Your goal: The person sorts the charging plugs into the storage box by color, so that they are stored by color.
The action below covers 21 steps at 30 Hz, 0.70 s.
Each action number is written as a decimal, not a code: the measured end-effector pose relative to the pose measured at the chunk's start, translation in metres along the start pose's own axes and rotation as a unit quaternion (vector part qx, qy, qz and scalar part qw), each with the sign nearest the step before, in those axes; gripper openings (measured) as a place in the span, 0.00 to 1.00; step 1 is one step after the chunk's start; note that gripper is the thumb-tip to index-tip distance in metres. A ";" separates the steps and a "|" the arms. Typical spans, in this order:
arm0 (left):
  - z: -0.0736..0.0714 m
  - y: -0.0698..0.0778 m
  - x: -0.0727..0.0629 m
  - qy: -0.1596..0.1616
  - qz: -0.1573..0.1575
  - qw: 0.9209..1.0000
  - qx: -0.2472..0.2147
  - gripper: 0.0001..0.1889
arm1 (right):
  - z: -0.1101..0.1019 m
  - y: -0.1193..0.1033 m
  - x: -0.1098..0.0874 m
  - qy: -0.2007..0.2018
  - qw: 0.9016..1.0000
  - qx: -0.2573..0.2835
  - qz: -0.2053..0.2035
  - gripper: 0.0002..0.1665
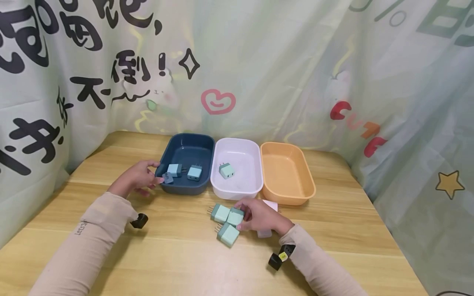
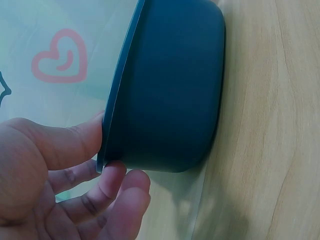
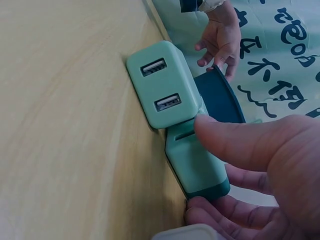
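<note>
My left hand (image 1: pixel 142 176) pinches the left rim of a dark blue bin (image 1: pixel 187 190), thumb inside the edge and fingers outside in the left wrist view. Inside that bin lie two pale blue USB wall chargers (image 1: pixel 194 172) and a smaller grey-blue piece (image 1: pixel 168 178) near my fingertip. My right hand (image 1: pixel 259 214) pinches a green USB wall charger (image 3: pixel 197 162) between thumb and fingers at the table. Two more green chargers (image 1: pixel 227 235) lie right against it, one showing two USB ports in the right wrist view. Behind my right hand, pinkish-white chargers (image 1: pixel 264 234) are partly hidden.
A white bin (image 1: pixel 237 193) with one green charger (image 1: pixel 226 170) stands beside the blue bin. To its right is an orange bin (image 1: pixel 289 197). The three form a row on the wooden table (image 1: pixel 177 255), with a printed curtain (image 1: pixel 274 82) hanging behind.
</note>
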State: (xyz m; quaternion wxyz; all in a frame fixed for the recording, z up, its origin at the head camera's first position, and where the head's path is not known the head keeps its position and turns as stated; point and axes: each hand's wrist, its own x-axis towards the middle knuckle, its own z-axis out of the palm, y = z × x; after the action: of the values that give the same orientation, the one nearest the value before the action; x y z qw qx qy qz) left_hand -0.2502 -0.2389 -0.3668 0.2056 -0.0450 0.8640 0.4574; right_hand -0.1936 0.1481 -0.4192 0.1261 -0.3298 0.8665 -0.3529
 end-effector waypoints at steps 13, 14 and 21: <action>0.001 -0.002 0.002 0.002 0.008 1.000 -0.002 0.40 | -0.003 -0.001 0.000 -0.009 1.000 -0.011 0.009 0.30; 0.001 -0.002 0.002 0.002 0.007 1.000 -0.004 0.40 | -0.004 -0.002 0.000 -0.009 1.000 -0.012 0.009 0.29; 0.001 -0.001 0.001 0.001 0.000 1.000 -0.002 0.40 | -0.005 -0.002 -0.001 -0.002 1.000 -0.010 0.018 0.27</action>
State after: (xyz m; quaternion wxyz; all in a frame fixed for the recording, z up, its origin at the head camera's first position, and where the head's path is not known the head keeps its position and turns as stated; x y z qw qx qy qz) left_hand -0.2507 -0.2386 -0.3682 0.2050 -0.0461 0.8633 0.4589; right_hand -0.1942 0.1500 -0.4146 0.1306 -0.3159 0.8755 -0.3416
